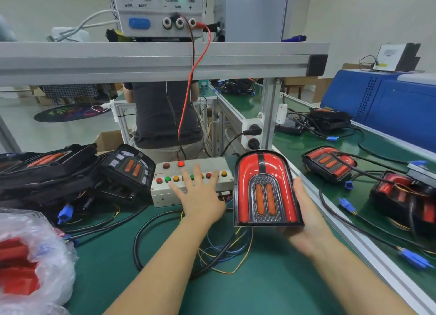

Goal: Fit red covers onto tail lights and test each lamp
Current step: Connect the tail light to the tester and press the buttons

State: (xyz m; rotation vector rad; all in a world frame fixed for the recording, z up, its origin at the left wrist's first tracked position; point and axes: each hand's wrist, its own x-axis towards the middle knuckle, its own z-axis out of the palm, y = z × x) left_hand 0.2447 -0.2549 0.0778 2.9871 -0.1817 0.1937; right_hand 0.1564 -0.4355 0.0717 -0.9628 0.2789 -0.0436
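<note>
My right hand (306, 222) holds a tail light (265, 189) with its red cover fitted, tilted up to face me above the green table. Its thumb lies along the lamp's right edge. My left hand (200, 192) reaches over the grey test box (162, 196), fingers spread and straight over its row of red, green and yellow buttons. One red button at the box's top glows. A plastic bag of red covers (26, 255) lies at the lower left.
A pile of uncovered black tail lights (70, 173) with cables sits at the left. Covered lamps (329, 162) with blue connectors (415, 259) lie on the right bench. A power supply (158, 10) stands on the aluminium shelf above. A person sits behind the bench. Loose cables cross the table.
</note>
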